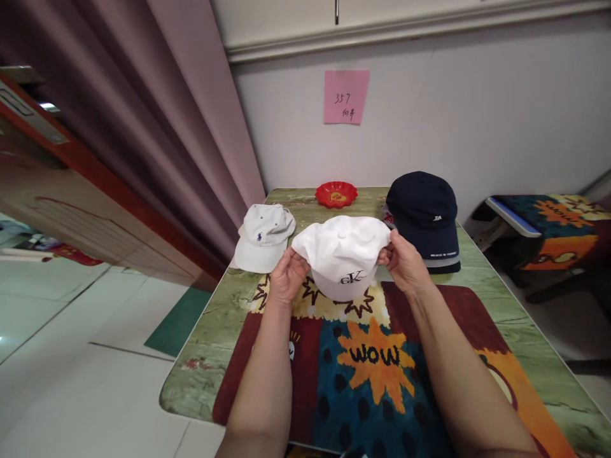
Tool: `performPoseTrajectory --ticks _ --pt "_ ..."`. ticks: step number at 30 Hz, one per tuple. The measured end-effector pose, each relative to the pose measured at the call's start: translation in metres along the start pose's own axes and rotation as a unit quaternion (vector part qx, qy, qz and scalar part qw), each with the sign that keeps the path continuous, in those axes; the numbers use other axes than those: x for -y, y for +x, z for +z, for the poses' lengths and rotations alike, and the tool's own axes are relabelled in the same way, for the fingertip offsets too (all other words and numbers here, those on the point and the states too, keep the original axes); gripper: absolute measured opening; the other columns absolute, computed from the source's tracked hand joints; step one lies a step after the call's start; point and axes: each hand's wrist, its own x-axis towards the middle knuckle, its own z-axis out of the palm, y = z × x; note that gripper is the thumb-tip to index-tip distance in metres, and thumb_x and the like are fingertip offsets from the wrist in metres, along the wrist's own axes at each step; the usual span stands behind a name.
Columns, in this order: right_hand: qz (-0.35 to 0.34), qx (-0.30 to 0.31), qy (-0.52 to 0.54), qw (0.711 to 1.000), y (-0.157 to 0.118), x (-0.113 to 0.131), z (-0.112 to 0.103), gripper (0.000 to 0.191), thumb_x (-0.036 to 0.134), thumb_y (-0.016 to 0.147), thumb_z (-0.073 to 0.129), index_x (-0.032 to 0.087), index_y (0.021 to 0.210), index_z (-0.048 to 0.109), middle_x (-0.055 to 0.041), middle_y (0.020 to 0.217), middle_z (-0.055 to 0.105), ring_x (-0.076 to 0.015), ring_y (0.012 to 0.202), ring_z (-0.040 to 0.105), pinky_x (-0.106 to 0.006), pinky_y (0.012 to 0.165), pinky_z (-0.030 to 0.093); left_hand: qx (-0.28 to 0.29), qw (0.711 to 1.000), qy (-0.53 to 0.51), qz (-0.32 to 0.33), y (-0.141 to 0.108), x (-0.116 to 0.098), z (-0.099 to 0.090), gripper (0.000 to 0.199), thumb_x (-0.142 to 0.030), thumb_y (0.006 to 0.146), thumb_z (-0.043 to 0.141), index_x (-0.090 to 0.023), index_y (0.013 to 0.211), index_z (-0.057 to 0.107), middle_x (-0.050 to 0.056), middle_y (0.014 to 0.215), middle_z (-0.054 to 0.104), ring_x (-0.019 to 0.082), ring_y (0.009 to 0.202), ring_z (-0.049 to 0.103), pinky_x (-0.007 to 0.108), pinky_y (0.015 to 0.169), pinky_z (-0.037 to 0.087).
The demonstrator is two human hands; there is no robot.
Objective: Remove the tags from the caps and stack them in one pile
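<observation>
The left hand (289, 278) and right hand (403, 259) pinch opposite edges of a white cap (341, 245); swinging rightward could topple the neighbouring cap stack (422, 213).

The white cap (340, 249) looks like matt cloth, the red dish (323, 194) glossy plastic, the pink note (347, 86) paper.

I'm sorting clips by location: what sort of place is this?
Probably an indoor workroom: a printed mat on the table, a similar mat off to the right, and a numbered note on the wall.
</observation>
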Motion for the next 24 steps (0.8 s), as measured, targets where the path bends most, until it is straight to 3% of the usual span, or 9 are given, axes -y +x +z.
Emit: performPoseTrajectory --ticks 3,6,10,15,18,20,22,24 --pt "-0.085 -0.022 -0.02 0.996 0.0 0.003 0.0 0.043 0.063 0.078 0.071 0.024 0.095 0.064 -0.0025 0.084 0.071 -0.0186 0.075 0.068 -0.028 0.061 0.054 0.037 0.999 0.018 0.021 -0.003 -0.002 0.004 0.042 -0.039 0.067 0.084 -0.02 0.102 0.07 0.007 0.102 0.073 0.022 0.096 0.068 0.037 0.087 0.054" --pt "-0.127 -0.021 -0.06 0.99 -0.001 0.002 0.0 0.052 0.07 0.083 0.06 0.024 0.106 0.064 -0.0083 0.109 0.073 -0.0263 0.101 0.069 -0.035 0.075 0.057 0.05 0.996 0.066 0.025 -0.006 0.0 0.01 0.047 -0.041 0.066 0.086 -0.019 0.104 0.071 0.009 0.104 0.073 0.025 0.103 0.067 0.039 0.093 0.051" --pt "-0.136 -0.005 -0.142 0.98 0.002 -0.007 -0.007 0.06 0.073 0.081 0.058 0.022 0.111 0.065 -0.0097 0.111 0.073 -0.028 0.103 0.068 -0.037 0.081 0.056 0.059 0.985 0.162 0.027 -0.005 0.008 0.013 0.044 -0.045 0.07 0.083 -0.017 0.102 0.075 0.012 0.109 0.074 0.029 0.111 0.065 0.04 0.101 0.047" --pt "-0.122 0.029 -0.271 0.955 0.008 -0.018 -0.022 0.052 0.062 0.08 0.068 0.02 0.111 0.071 -0.0105 0.123 0.069 -0.0271 0.109 0.064 -0.036 0.089 0.051 0.015 0.966 0.254 0.052 -0.003 0.014 0.012 0.036 -0.037 0.071 0.084 -0.018 0.1 0.077 0.008 0.105 0.076 0.021 0.097 0.068 0.034 0.094 0.048" --pt "-0.113 0.082 -0.376 0.916 0.01 -0.019 -0.03 0.044 0.057 0.084 0.064 0.02 0.106 0.073 -0.0114 0.126 0.068 -0.0281 0.113 0.063 -0.039 0.095 0.048 -0.002 0.958 0.281 0.065 -0.003 0.015 0.012 0.031 -0.036 0.072 0.084 -0.018 0.095 0.076 0.006 0.098 0.075 0.018 0.087 0.067 0.03 0.085 0.05" --pt "-0.124 0.107 -0.464 0.871 0.01 -0.018 -0.032 0.036 0.052 0.083 0.064 0.021 0.099 0.074 -0.0114 0.124 0.069 -0.0303 0.117 0.061 -0.046 0.101 0.044 -0.007 0.955 0.289 0.072 -0.003 0.017 0.011 0.027 -0.036 0.071 0.084 -0.018 0.089 0.075 0.004 0.091 0.074 0.016 0.081 0.066 0.027 0.08 0.05" --pt "-0.163 0.094 -0.544 0.818 0.009 -0.015 -0.032 0.026 0.043 0.081 0.064 0.023 0.092 0.075 -0.0104 0.126 0.069 -0.0336 0.124 0.057 -0.054 0.107 0.036 -0.002 0.95 0.303 0.075 -0.003 0.019 0.011 0.026 -0.036 0.072 0.084 -0.019 0.088 0.074 0.002 0.086 0.073 0.015 0.077 0.064 0.027 0.077 0.049" --pt "-0.208 0.082 -0.58 0.783 0.007 -0.012 -0.027 0.022 0.035 0.08 0.061 0.023 0.093 0.074 -0.0098 0.129 0.067 -0.0334 0.126 0.055 -0.055 0.108 0.034 0.012 0.941 0.329 0.082 -0.003 0.022 0.011 0.027 -0.035 0.073 0.082 -0.019 0.093 0.075 0.002 0.088 0.072 0.015 0.077 0.064 0.027 0.076 0.05"
